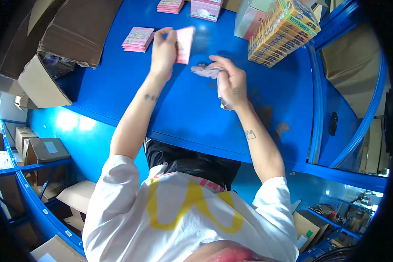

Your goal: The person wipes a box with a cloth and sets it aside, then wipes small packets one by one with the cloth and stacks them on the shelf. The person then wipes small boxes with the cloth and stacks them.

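While my left hand (163, 51) pinches one pink packet (186, 46) over the blue table (192, 113), toward its far edge, my right hand (232, 84) grips one crumpled pale wad (204, 70). Two pink stacks (137, 38) lie beyond; one yellow pile (282, 38) stands near the far right corner. Cartons (48, 150) sit on blue shelving (27, 192).

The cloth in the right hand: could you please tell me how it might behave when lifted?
The cloth is probably floppy, since it bunches into soft folds around the right hand. It is likely light, looking thin and small.
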`<action>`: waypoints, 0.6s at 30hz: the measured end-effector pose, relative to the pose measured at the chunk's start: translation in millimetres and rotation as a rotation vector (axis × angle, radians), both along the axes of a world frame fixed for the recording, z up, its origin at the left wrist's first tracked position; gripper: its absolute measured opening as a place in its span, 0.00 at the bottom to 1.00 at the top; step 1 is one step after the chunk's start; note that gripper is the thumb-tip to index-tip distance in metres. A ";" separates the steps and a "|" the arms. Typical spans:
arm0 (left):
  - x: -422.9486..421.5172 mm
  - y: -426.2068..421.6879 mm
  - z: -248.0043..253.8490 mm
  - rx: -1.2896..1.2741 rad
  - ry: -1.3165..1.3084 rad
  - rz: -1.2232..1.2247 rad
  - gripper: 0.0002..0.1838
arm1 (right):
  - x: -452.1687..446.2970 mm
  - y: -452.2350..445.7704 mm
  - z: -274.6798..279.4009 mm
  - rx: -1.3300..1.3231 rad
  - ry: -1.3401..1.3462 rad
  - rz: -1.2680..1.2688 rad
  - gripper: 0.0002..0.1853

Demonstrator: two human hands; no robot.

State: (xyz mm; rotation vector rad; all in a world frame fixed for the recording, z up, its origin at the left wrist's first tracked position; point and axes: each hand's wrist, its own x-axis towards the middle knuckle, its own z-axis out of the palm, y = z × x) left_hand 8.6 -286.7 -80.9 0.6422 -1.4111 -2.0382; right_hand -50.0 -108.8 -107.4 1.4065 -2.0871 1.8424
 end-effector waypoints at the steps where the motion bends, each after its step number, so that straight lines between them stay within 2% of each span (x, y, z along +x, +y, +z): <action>1: -4.9 6.9 -10.5 -0.243 -0.084 0.026 0.20 | 0.2 -0.4 0.1 0.072 -0.044 -0.011 0.14; 2: -9.3 12.4 -18.8 -0.491 -0.170 0.059 0.21 | 0.2 -2.9 0.5 0.139 -0.087 -0.016 0.13; 4: -10.7 31.2 -28.9 -0.666 -0.133 -0.001 0.27 | -0.3 -1.2 -0.2 0.176 -0.082 0.002 0.13; 5: -6.3 38.3 -24.7 -0.672 -0.140 0.010 0.27 | -1.1 2.5 -1.2 0.214 -0.079 0.005 0.12; 7: 3.7 47.6 -9.7 -0.910 -0.163 -0.147 0.27 | -1.8 3.9 -2.9 0.287 -0.072 0.006 0.12; 13: 8.4 49.4 3.4 -0.992 -0.188 -0.161 0.28 | -1.1 0.2 -5.8 0.242 -0.009 -0.025 0.12; 18: 12.2 42.3 10.2 -1.191 -0.061 -0.083 0.29 | -0.5 -1.8 -16.0 0.192 -0.009 -0.022 0.16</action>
